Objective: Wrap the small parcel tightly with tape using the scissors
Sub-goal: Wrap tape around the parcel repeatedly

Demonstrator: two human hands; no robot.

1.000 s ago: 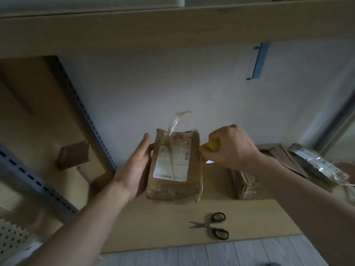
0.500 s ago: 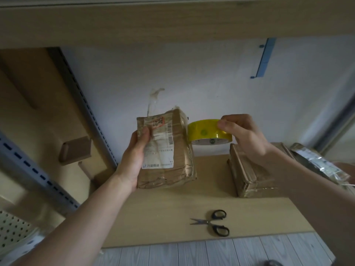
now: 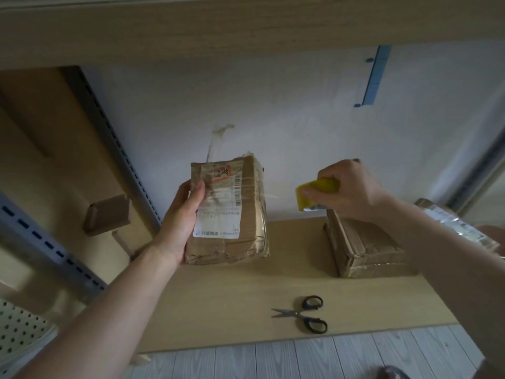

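My left hand holds a small brown parcel upright above the wooden shelf; the parcel has a white label and a loose strip of clear tape sticking up from its top. My right hand grips a yellow tape roll to the parcel's right. A stretch of clear tape runs from the roll to the parcel's right side. Black-handled scissors lie closed on the shelf near its front edge, below my right hand.
A second brown parcel lies on the shelf at right, with a silvery plastic bag beyond it. A small box sits on the left shelf past a grey slotted upright. A shelf board hangs overhead.
My right hand has pulled the tape roll away to the right, drawing tape out from the parcel. The parcel sits slightly lower and more upright than half a second ago.
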